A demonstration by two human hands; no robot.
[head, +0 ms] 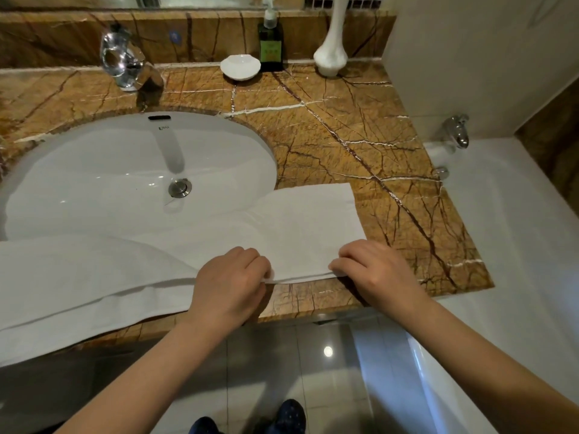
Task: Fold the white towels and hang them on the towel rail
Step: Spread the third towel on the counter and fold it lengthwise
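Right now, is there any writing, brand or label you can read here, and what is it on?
Sink: small dark brand mark below the overflow slot, too blurred to read.
Green bottle: label print too small to read.
Blue spot on the backsplash: blurred, no legible text.

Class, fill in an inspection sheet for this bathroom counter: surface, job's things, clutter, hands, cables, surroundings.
Surface: marble counter with an inset white sink.
Job's things: white towel spread along the counter's front, covering the sink's near rim, its left part hanging over the front edge; no towel rail in view.
Clutter: soap dish, green bottle and white vase along the back wall.
Hands: left hand and right hand both pinch the towel's near edge.
Cables: nothing seen.
Surroundings: sink tap at back left, bathtub with tub tap on the right, tiled floor below.
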